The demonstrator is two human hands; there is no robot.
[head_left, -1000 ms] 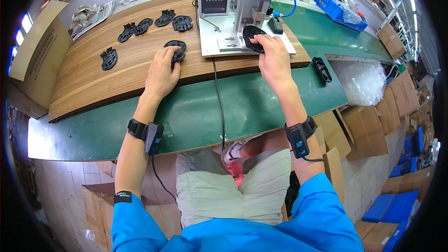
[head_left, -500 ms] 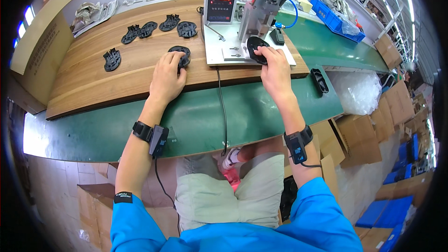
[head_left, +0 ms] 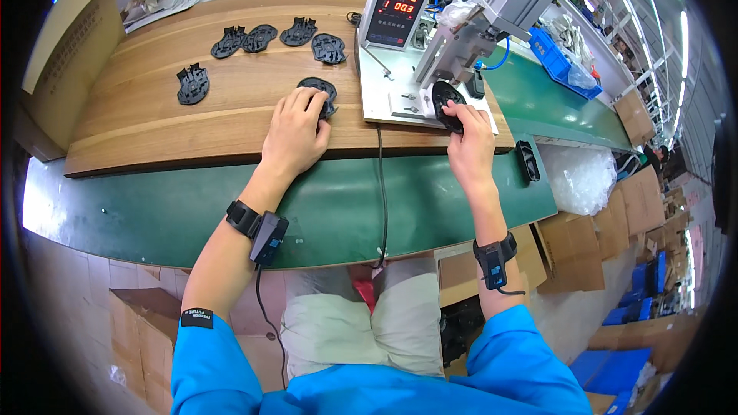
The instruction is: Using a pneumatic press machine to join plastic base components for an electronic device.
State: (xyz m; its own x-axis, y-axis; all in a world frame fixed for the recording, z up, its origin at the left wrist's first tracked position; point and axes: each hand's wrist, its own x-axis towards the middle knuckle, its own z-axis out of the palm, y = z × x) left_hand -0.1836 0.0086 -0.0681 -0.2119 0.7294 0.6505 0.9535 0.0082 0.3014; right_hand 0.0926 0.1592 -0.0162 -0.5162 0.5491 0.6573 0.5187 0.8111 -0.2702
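My right hand [head_left: 472, 134] grips an oval black plastic shell [head_left: 443, 100] by its near right side, the thumb over its inner face. The shell is tilted above the front of the white base plate [head_left: 377, 100] of a bench press [head_left: 461, 50]. On the wooden board, my left hand [head_left: 296, 129] bends its fingers over another black moulded part [head_left: 327, 91]; the palm side of that grip is hidden. Left of it lie several similar black parts, including a single one [head_left: 193, 84] apart from the row and one [head_left: 329, 48] nearest the press.
A control box with a red digital display [head_left: 396, 9] stands on the press base. A cable [head_left: 382, 184] hangs over the green bench edge [head_left: 184, 250]. A black tray-like piece [head_left: 527, 161] lies right of the board [head_left: 123, 127]. A cardboard box [head_left: 73, 69] stands left; a blue bin [head_left: 565, 69] sits behind.
The view has turned a little, so the bench sits differently in the picture. Both hands keep their grips, with little visible movement relative to the board and press.
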